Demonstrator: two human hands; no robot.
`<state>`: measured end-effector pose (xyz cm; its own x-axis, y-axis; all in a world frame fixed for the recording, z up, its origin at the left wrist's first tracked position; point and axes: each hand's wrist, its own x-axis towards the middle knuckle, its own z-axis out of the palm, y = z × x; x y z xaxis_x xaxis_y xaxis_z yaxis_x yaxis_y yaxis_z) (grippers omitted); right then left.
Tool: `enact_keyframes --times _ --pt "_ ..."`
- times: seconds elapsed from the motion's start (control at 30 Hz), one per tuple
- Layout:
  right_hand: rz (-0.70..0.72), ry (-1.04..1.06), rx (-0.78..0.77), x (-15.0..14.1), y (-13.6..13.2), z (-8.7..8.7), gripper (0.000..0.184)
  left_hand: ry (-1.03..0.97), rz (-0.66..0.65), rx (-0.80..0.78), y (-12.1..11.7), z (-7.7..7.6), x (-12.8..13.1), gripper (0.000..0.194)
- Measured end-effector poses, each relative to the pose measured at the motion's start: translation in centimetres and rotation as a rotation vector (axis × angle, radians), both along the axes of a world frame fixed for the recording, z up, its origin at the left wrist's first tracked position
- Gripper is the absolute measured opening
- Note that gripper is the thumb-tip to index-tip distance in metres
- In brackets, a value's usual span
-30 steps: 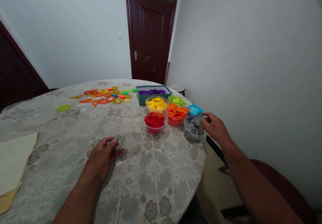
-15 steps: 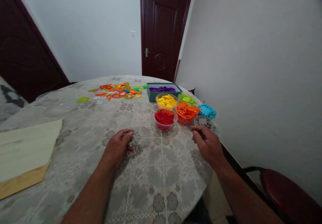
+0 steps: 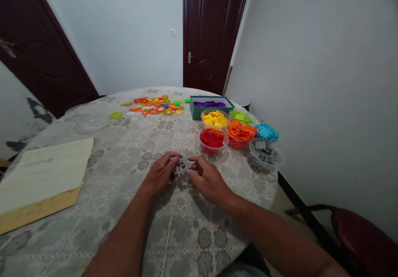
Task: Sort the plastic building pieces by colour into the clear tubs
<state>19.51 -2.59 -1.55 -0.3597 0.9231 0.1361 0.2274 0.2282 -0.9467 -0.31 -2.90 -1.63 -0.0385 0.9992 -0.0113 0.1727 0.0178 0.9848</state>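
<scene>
Above the near middle of the table, my left hand (image 3: 162,170) pinches a grey interlocking plastic piece (image 3: 181,168) between thumb and fingers. My right hand (image 3: 207,178) meets it from the other side, its thumb and forefinger closed at the piece's right edge. Whether the grey is one piece or two joined cannot be made out. A little dark red shows behind the fingers, mostly hidden. Beyond my right hand stands a clear tub of grey pieces (image 3: 263,156), and a tub of red pieces (image 3: 212,139) is in front of both hands.
Tubs of yellow (image 3: 215,118), orange (image 3: 241,132), green (image 3: 241,117) and blue pieces (image 3: 267,132) cluster at the right, by a green box (image 3: 195,112) of purple pieces. Mixed loose pieces (image 3: 154,106) lie at the back. A pale board (image 3: 46,173) rests at left.
My right hand has come left from beside the grey tub to the grey piece. My left hand has lifted slightly with its piece, and the view has shifted a little.
</scene>
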Motion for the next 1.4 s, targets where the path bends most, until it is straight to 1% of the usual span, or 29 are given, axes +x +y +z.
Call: enact_keyframes --times 0.07,0.13,0.2,0.27,0.37,0.43,0.5,0.57,0.63,0.73,0.8,0.9,0.97,1.07,1.13,1.2,1.3,1.4 --pt "-0.011 0.096 -0.086 -0.1 0.2 -1.1 0.037 0.017 -0.027 -0.001 0.1 0.1 0.1 0.048" --pt "-0.026 0.122 -0.130 0.3 0.3 -1.9 0.033 0.025 -0.083 -0.018 0.2 0.0 0.1 0.047" --pt "-0.060 0.074 -0.104 1.3 0.1 -2.0 0.029 0.041 -0.137 -0.032 0.4 -0.3 0.2 0.046" --pt "-0.105 -0.011 -0.021 3.1 -0.2 -1.2 0.029 0.072 -0.148 -0.029 0.5 -0.6 0.1 0.043" --pt "-0.194 -0.124 0.148 7.2 -0.8 0.8 0.031 0.122 -0.091 -0.016 0.7 -0.8 -0.1 0.043" --pt "-0.284 -0.187 0.260 10.8 -1.1 2.1 0.033 0.140 -0.062 -0.016 0.8 -0.8 -0.2 0.044" --pt "-0.398 -0.258 0.341 14.6 -1.1 2.9 0.036 0.142 -0.036 -0.018 0.9 -0.6 -0.1 0.045" --pt "-0.501 -0.347 0.399 18.3 -0.8 3.4 0.038 0.132 0.002 -0.019 0.8 -0.4 0.0 0.046" --pt "-0.561 -0.421 0.433 21.5 -0.2 3.4 0.039 0.123 0.047 -0.014 0.8 -0.1 0.1 0.046" --pt "-0.562 -0.493 0.452 24.4 0.9 2.8 0.041 0.127 0.104 0.010 0.8 0.0 0.0 0.044" --pt "-0.538 -0.535 0.475 25.3 1.5 2.4 0.040 0.140 0.129 0.022 0.9 -0.1 -0.1 0.043" --pt "-0.527 -0.581 0.522 25.6 2.1 2.3 0.040 0.161 0.141 0.022 1.1 -0.4 -0.4 0.044" --pt "-0.552 -0.599 0.554 25.6 2.1 2.3 0.040 0.170 0.138 0.018 1.2 -0.7 -0.6 0.044" --pt "-0.635 -0.620 0.594 25.9 1.8 2.2 0.039 0.183 0.127 0.015 1.4 -1.0 -0.9 0.047" --pt "-0.703 -0.632 0.600 26.4 1.6 1.6 0.039 0.190 0.120 0.011 1.4 -1.0 -0.9 0.048" --pt "-0.740 -0.653 0.581 27.0 1.4 0.9 0.039 0.195 0.122 0.006 1.4 -0.9 -0.9 0.048" --pt "-0.719 -0.695 0.561 27.5 1.0 -0.4 0.035 0.208 0.130 -0.002 1.3 -0.7 -0.8 0.047" --pt "-0.673 -0.721 0.588 27.6 0.5 -1.1 0.029 0.218 0.132 0.002 1.4 -0.5 -0.7 0.048"
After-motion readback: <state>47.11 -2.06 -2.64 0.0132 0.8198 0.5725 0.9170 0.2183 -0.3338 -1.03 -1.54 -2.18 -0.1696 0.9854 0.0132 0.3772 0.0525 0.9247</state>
